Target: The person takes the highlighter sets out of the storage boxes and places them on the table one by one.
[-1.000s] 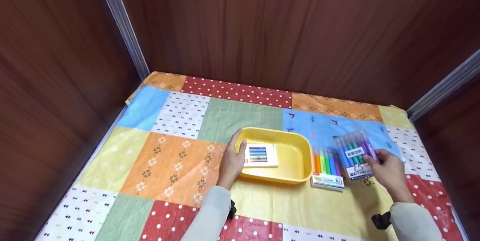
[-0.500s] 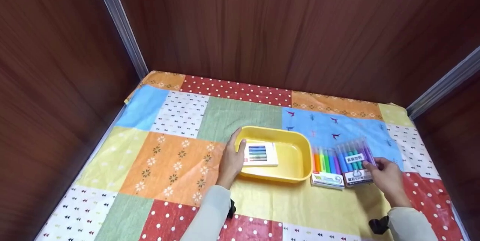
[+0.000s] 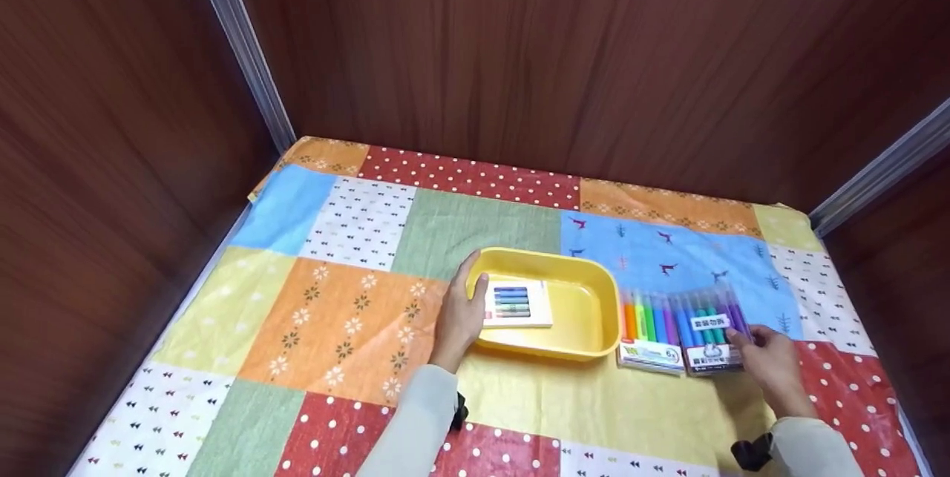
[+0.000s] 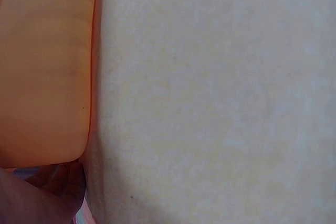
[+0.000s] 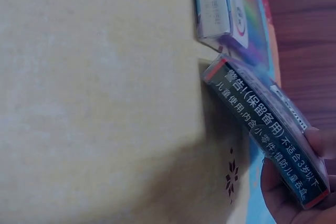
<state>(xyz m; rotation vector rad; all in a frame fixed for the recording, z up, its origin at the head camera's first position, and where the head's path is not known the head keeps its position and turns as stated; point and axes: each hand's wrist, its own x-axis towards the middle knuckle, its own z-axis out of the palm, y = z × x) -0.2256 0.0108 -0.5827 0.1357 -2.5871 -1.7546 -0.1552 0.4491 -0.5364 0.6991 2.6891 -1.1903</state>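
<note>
My left hand (image 3: 460,320) grips the left end of a yellow plastic basin (image 3: 582,317), thumb over the rim and fingers along the outside. In the left wrist view, fingers (image 4: 65,182) curl at the corner of the basin (image 4: 44,87). Inside the basin, at its left, lies a white box (image 3: 517,305) with pens pictured on it. My right hand (image 3: 775,369) pinches the right edge of a clear pack of blue, green and purple markers (image 3: 711,323). In the right wrist view this pack (image 5: 268,124) sits between thumb and fingers. Its underside is hidden.
A clear pack of rainbow-coloured highlighters (image 3: 651,353) lies between the basin and the marker pack, close beside both. A patchwork cloth (image 3: 349,329) covers the table. Brown wood-grain panels (image 3: 519,54) enclose the back and sides.
My right hand has lowered the marker pack and straightened it alongside the highlighter pack. The left hand and the basin have stayed in place.
</note>
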